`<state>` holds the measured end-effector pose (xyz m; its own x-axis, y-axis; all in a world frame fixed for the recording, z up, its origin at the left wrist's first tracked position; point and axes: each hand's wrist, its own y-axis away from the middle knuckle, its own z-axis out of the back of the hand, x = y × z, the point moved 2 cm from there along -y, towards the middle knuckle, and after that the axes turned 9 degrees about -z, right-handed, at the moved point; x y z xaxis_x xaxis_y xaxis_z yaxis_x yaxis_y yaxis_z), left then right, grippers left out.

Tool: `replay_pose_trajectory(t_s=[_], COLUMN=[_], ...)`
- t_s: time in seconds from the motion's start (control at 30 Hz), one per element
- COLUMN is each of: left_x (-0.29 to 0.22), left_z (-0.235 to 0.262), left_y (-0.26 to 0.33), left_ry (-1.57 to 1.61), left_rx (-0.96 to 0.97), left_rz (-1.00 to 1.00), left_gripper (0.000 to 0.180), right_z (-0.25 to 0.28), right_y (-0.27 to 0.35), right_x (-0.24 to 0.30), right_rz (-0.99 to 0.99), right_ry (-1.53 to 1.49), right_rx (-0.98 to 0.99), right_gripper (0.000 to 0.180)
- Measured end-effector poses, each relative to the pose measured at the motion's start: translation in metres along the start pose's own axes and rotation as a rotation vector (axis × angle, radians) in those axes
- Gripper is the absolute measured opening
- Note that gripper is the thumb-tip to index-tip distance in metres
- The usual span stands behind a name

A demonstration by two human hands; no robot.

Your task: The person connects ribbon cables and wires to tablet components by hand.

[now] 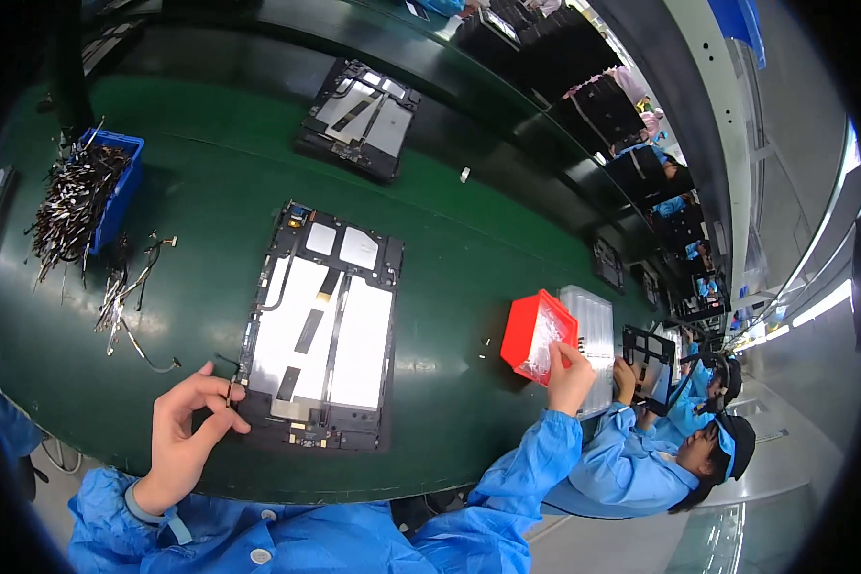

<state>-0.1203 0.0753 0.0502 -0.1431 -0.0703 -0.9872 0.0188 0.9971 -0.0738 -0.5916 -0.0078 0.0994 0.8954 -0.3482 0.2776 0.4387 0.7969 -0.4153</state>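
An opened tablet [364,335] lies on the green bench [447,287], its long sides running away from the person, silver panels and dark strips facing up; the left grip [184,430] is at the tablet's near left corner, thumb and forefinger pinched on a thin dark cable [227,363]; the right grip [571,378] is well to the tablet's right, fingers bent down into a red bin [518,335] that holds clear plastic bits [548,330]; whether those fingers grasp anything I cannot tell; a clear tray [595,330] stands farther to the tablet's right, just past the bin; to the tablet's left lie loose cables [120,301] in a tangle; beyond these, left of the tablet's far end, a blue bin [121,206] is heaped with more cables [72,206]; a second opened tablet [378,124] lies past the first one's far edge, with a small white piece [465,174] to its right; far right of the tablet, a co-worker in a blue coat [617,469] sits at the same bench.
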Motion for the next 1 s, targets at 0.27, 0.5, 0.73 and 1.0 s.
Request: replay_pose_trajectory(t_s=[0.27, 0.5, 0.73, 1.0], left_x=[-0.002, -0.008, -0.012, -0.013], left_z=[-0.019, -0.028, -0.027, -0.024], left_y=[0.002, 0.001, 0.007, -0.003], left_ry=[0.136, -0.043, -0.069, -0.104], left_rx=[0.136, 0.259, 0.32, 0.32], left_rz=[0.131, 0.084, 0.066, -0.034], left_gripper=[0.013, 0.014, 0.016, 0.019], right_z=[0.022, 0.015, -0.01, -0.005], right_y=[0.019, 0.114, 0.137, 0.134], right_x=[0.061, 0.224, 0.246, 0.24], right_rz=[0.416, 0.997, 1.106, 1.031], right_ry=[0.095, -0.545, -0.63, -0.703], right_rx=[-0.402, 0.535, 0.767, 0.805], right_gripper=[0.023, 0.047, 0.047, 0.037])
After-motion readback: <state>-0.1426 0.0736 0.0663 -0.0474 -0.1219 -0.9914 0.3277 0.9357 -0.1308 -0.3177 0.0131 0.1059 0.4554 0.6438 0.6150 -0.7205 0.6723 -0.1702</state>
